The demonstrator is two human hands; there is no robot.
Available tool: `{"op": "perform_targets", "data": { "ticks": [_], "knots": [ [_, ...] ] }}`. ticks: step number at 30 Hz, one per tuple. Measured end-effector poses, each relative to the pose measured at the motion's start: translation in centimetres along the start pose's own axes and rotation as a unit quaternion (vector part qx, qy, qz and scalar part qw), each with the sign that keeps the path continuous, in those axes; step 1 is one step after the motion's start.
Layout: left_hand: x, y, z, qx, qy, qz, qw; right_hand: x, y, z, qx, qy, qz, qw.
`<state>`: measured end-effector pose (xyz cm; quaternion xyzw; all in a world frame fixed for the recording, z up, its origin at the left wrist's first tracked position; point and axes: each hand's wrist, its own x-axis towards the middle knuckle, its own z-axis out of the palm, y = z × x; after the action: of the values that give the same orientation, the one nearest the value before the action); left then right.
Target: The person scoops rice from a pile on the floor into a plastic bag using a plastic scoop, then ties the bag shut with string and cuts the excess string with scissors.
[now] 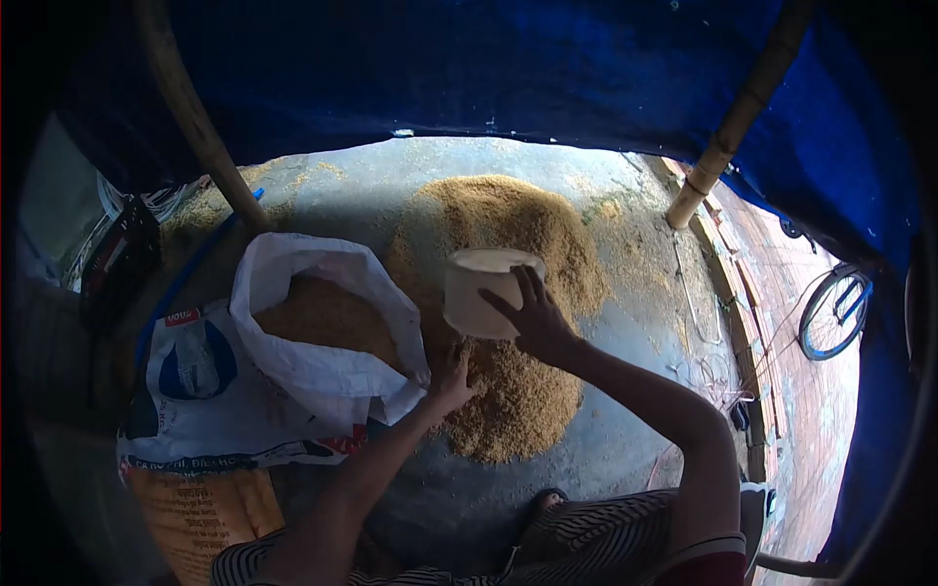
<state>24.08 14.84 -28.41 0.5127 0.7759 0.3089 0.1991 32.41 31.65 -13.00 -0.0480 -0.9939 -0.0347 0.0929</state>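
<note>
My right hand [539,314] grips a whitish round tub [479,293], its fingers spread over the near right side. The tub is held over the grain pile [518,391]; its contents cannot be made out. My left hand [451,383] is low between the pile and the sack, beneath the tub. Its fingers point up and look apart, though shadow blurs them, and I see nothing held in them. Beside that hand stands a white woven sack [337,376], its mouth wide and rim folded back. Brown grain [322,317] shows inside it.
An orange printed sack [205,518] lies at the lower left. Bamboo poles [200,127] [728,137] rise at both sides before a blue tarp [440,68]. A brick edge [738,322] borders the concrete floor at right, with a bicycle wheel [809,332] beyond. A dark crate [122,249] stands left.
</note>
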Motion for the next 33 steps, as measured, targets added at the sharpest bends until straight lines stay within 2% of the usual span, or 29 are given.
{"op": "perform_targets", "data": {
  "ticks": [1, 3, 7, 10, 12, 13, 15, 18, 22, 25, 27, 29, 30, 31, 32, 33],
  "knots": [
    [0.4, 0.5, -0.8, 0.002, -0.011, 0.0, 1.0, -0.7, 0.3, -1.8, 0.053, -0.01, 0.022, 0.998],
    [0.7, 0.5, -1.6, -0.019, 0.04, -0.017, 0.999, -2.0, 1.9, -2.8, 0.11, 0.047, 0.06, 0.991],
    [1.3, -0.2, -1.6, 0.009, 0.043, -0.005, 0.999, -3.8, 6.3, -3.1, 0.09, 0.069, 0.186, 0.976],
    [1.4, -0.3, -0.2, 0.086, 0.017, 0.013, 0.996, -5.3, 9.2, 0.6, 0.067, 0.106, 0.22, 0.967],
    [1.3, 0.5, 0.8, 0.079, -0.005, -0.016, 0.997, -5.7, 9.6, 2.3, 0.073, 0.062, 0.319, 0.943],
    [1.2, 1.1, 0.8, 0.08, -0.004, -0.019, 0.997, -5.8, 9.2, 2.8, 0.076, 0.062, 0.317, 0.943],
    [1.2, 2.4, 0.6, 0.153, -0.011, -0.078, 0.985, -5.6, 7.7, 3.5, 0.067, 0.026, 0.373, 0.925],
    [1.5, 3.6, 0.7, 0.175, -0.015, -0.134, 0.975, -5.2, 5.3, 3.1, 0.081, 0.005, 0.354, 0.932],
    [2.7, 3.3, 1.9, 0.161, -0.003, -0.131, 0.978, -5.4, 3.1, 2.6, 0.13, 0.0, 0.34, 0.931],
    [4.3, 3.9, 2.6, 0.11, 0.045, -0.151, 0.981, -5.9, 2.3, 2.2, 0.154, -0.022, 0.351, 0.923],
    [6.3, 4.8, 2.1, 0.091, 0.019, -0.114, 0.989, -5.7, 2.2, 2.3, 0.283, -0.041, 0.395, 0.873],
    [8.3, 6.3, 1.0, 0.088, -0.023, -0.063, 0.994, -5.6, 3.6, 2.0, 0.28, -0.029, 0.395, 0.875],
    [9.1, 7.4, 0.4, 0.094, -0.042, -0.041, 0.994, -5.6, 4.6, 1.0, 0.451, -0.06, 0.43, 0.78],
    [9.6, 8.6, -0.5, 0.102, -0.063, -0.019, 0.993, -5.8, 5.2, 0.5, 0.604, -0.089, 0.448, 0.653],
    [10.1, 9.7, -1.6, 0.11, -0.085, 0.001, 0.99, -6.2, 5.3, 0.8, 0.611, -0.057, 0.493, 0.617],
    [10.4, 10.9, -3.2, 0.121, -0.111, 0.019, 0.986, -7.5, 6.6, 2.4, 0.61, -0.058, 0.492, 0.618]
  ]
}}
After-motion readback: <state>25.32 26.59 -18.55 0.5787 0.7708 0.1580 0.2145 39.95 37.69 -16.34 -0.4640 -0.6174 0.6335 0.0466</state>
